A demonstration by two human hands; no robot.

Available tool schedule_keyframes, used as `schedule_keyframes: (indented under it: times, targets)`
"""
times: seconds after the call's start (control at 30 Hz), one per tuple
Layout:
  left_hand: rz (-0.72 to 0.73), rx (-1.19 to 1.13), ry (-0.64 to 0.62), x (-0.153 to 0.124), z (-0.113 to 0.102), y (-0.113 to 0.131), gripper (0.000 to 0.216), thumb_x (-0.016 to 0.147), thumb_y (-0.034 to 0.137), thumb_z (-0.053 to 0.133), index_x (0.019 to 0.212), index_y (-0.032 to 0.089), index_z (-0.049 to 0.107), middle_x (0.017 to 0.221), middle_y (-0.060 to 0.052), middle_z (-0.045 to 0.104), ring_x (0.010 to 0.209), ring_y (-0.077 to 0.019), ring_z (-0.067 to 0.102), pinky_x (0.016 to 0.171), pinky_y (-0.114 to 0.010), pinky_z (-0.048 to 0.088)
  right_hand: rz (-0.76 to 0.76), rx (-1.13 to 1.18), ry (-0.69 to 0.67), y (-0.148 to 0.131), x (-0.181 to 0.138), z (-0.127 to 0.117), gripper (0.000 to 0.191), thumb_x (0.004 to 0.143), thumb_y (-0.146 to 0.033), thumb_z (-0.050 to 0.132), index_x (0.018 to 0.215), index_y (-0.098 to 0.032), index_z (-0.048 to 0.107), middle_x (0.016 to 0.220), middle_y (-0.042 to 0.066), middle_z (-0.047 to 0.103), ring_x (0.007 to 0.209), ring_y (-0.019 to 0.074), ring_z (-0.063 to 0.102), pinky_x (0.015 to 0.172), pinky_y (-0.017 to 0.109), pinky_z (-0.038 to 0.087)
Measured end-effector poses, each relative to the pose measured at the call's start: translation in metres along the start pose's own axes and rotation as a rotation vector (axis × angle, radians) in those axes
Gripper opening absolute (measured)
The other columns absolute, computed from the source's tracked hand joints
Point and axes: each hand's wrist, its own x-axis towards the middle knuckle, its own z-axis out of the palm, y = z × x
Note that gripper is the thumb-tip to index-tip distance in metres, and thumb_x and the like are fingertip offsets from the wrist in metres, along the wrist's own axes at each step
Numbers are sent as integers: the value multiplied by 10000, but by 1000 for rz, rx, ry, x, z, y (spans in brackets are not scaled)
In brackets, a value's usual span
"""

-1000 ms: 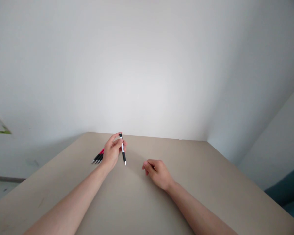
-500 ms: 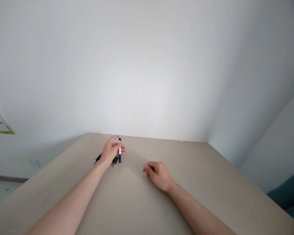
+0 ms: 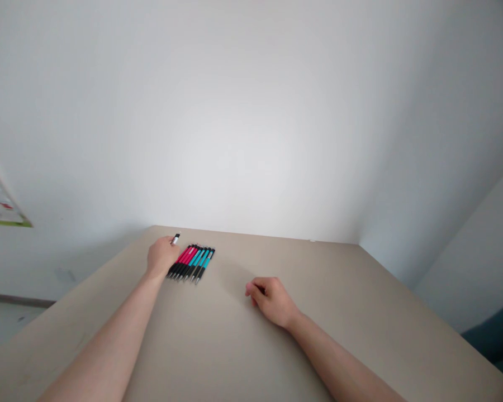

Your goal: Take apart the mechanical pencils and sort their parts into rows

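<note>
My left hand (image 3: 162,255) is closed around a white pen (image 3: 175,239) with a black end; only its upper part shows above the fingers, the rest being hidden by the hand. Just to its right, several pens lie side by side in a slanted row on the table. Red pens (image 3: 188,255) with black grips make up the left part of the row, and turquoise pens (image 3: 203,261) with black grips the right part. Further right, my right hand (image 3: 272,300) rests on the table with curled fingers, apart from the pens; nothing shows in it.
The beige tabletop (image 3: 218,346) reaches back to a white wall (image 3: 251,134). A poster (image 3: 2,201) hangs on the wall at far left. Something dark teal (image 3: 494,329) stands beyond the table's right edge.
My left hand has moved left with the white pen, from over the row to its left side. The red and turquoise pens now show. My right hand has stayed in place.
</note>
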Motion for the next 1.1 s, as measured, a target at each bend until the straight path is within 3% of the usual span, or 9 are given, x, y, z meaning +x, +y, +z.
schedule_keyframes:
  times: [0.17, 0.47, 0.73, 0.83, 0.93, 1.03, 1.1]
  targets:
    - [51, 201, -26, -1, 5, -9, 232, 661, 122, 556, 837, 99, 706, 837, -210, 673, 876, -372, 609, 728, -393, 450, -10, -15, -9, 1, 0, 1, 323, 885, -290, 409, 694, -152, 630, 573, -1, 604, 522, 96, 511, 525, 194, 352]
    - [152, 305, -30, -1, 19, -11, 207, 737, 159, 516, 809, 145, 710, 855, -153, 690, 899, -296, 621, 765, -330, 462, -16, -32, -13, 1, 0, 2, 325, 884, -282, 410, 682, -154, 629, 577, 3, 618, 535, 104, 527, 543, 198, 362]
    - [274, 291, 8, -15, 16, 9, 325, 797, 287, 499, 991, 97, 678, 943, -192, 649, 940, -312, 589, 855, -371, 426, -51, -99, -27, 5, 5, -2, 322, 885, -273, 408, 680, -146, 622, 570, 2, 598, 529, 99, 512, 536, 195, 351]
    - [312, 262, 35, -26, 11, 26, 345, 822, 258, 460, 1065, 95, 642, 988, -180, 627, 954, -288, 573, 909, -375, 394, -80, -150, -13, 5, 9, -3, 322, 879, -272, 417, 665, -143, 620, 551, -3, 574, 511, 97, 483, 506, 197, 327]
    - [390, 224, 20, -48, 10, 58, 344, 841, 218, 426, 1110, 112, 614, 1004, -150, 618, 965, -260, 556, 919, -358, 389, -107, -174, -2, 6, 9, -2, 314, 870, -262, 427, 647, -144, 614, 528, -11, 551, 493, 94, 457, 484, 195, 311]
    - [550, 182, -82, -86, 8, 110, 286, 821, 237, 485, 1052, 176, 641, 984, -103, 628, 970, -235, 550, 887, -313, 413, -148, -167, 33, 9, 8, -1, 311, 852, -247, 445, 602, -149, 604, 503, -14, 539, 478, 100, 448, 469, 196, 320]
    - [703, 96, -258, -124, 2, 147, 296, 809, 236, 501, 1057, 140, 632, 958, -140, 625, 964, -255, 550, 865, -342, 428, -170, -127, 77, 12, 7, -1, 275, 825, -251, 477, 614, -152, 624, 516, -5, 563, 489, 114, 465, 471, 201, 355]
